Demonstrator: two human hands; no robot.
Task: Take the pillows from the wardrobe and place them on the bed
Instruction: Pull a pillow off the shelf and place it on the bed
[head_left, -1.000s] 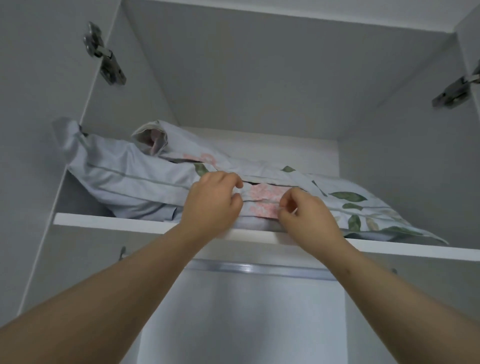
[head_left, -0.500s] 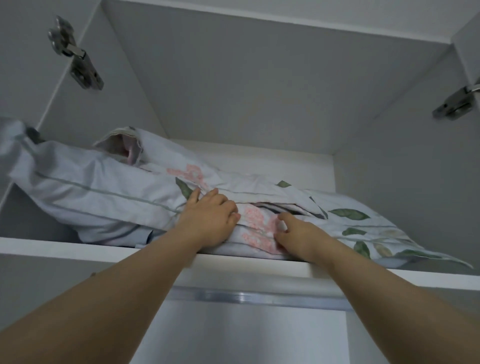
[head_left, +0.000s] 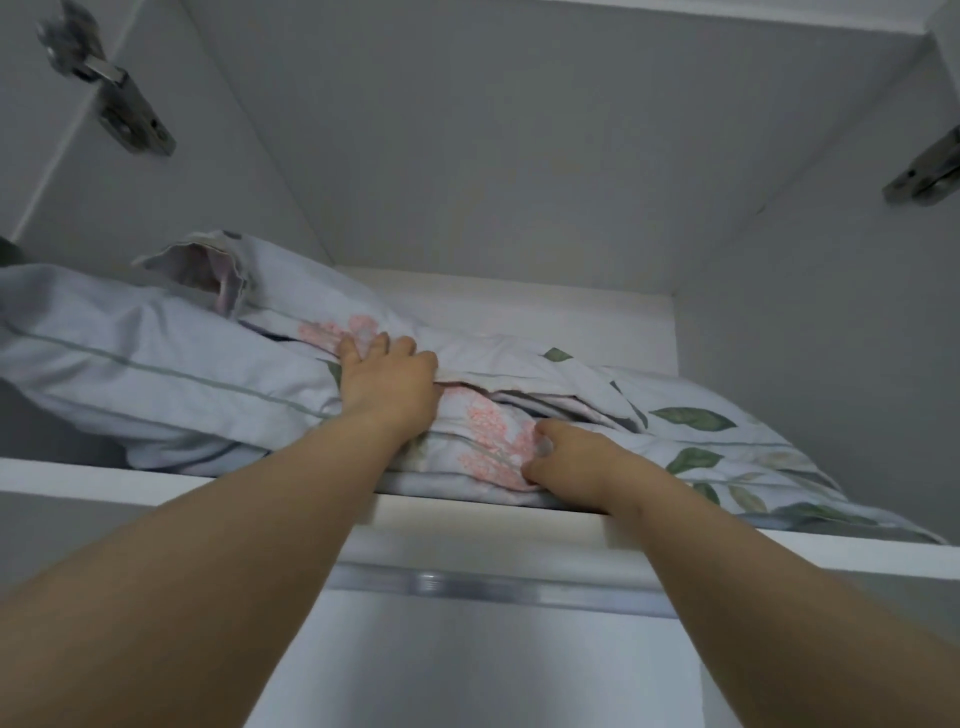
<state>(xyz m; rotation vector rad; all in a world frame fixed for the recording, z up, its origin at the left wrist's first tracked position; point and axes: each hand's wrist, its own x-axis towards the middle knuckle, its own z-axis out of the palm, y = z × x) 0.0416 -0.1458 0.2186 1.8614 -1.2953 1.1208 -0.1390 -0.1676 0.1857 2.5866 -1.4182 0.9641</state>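
The view looks up into the top compartment of a white wardrobe (head_left: 519, 156). The pillows (head_left: 171, 374) lie stacked on the upper shelf (head_left: 78, 475), in pale grey cases printed with pink flowers and green leaves; how many there are cannot be told from the folds. The left end of the stack bulges past the shelf's front edge, and the right end tapers flat toward the right side wall.

The left hand (head_left: 387, 382) rests palm-down on top of the stack near its middle, fingers spread and pressed into the fabric (flat contact, not closed around anything). The right hand (head_left: 569, 460) sits lower, at the front edge of the shelf, with its fingers curled into the floral case; whether they have closed on a fold cannot be told. Both bare forearms reach up from the lower corners of the view.

A metal door hinge (head_left: 119, 109) is fixed at the upper left, and a second hinge (head_left: 924, 174) at the upper right. A metal rail (head_left: 493, 584) runs beneath the shelf.
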